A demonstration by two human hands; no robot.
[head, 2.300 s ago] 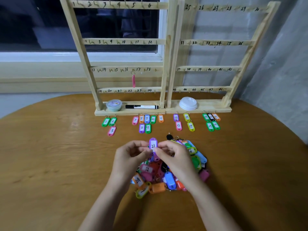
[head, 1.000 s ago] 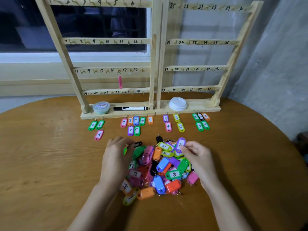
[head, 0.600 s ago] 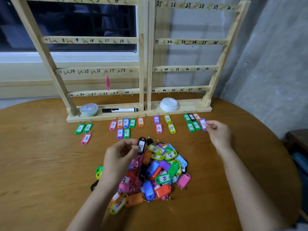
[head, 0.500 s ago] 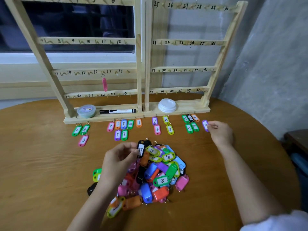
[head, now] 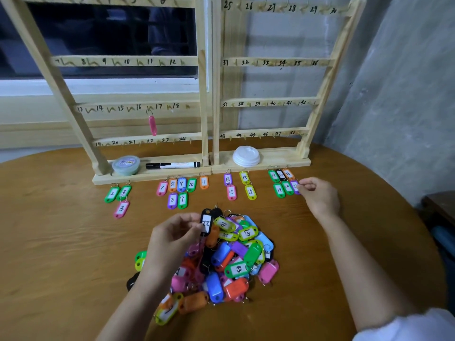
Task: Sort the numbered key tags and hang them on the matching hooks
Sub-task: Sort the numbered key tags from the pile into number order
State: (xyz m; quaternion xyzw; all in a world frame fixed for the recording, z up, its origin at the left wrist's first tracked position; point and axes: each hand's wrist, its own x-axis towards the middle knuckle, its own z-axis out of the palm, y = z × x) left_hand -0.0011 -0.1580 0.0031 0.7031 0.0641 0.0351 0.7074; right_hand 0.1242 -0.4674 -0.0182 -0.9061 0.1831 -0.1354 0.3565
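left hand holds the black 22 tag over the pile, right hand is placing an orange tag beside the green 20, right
Nearly. In the head view the right hand pinches a purple tag, not an orange one, beside the green 20 tag. The left hand does hold the black 22 tag over the pile.

The left rack (head: 203,94) and right rack (head: 283,62) stand side by side at the back of your worktop (head: 61,254). On the left base a tub (head: 126,165) lies left of a marker (head: 172,165); on the right base sits a stack of lids (head: 246,156). Sorted tags (head: 181,184) lie just before the bases, the pile (head: 236,254) nearer you. Your left hand (head: 172,239) holds tag 22 (head: 206,222) over the pile; your right hand (head: 320,195) pinches the end tag (head: 295,187), rightmost of the sorted tags.
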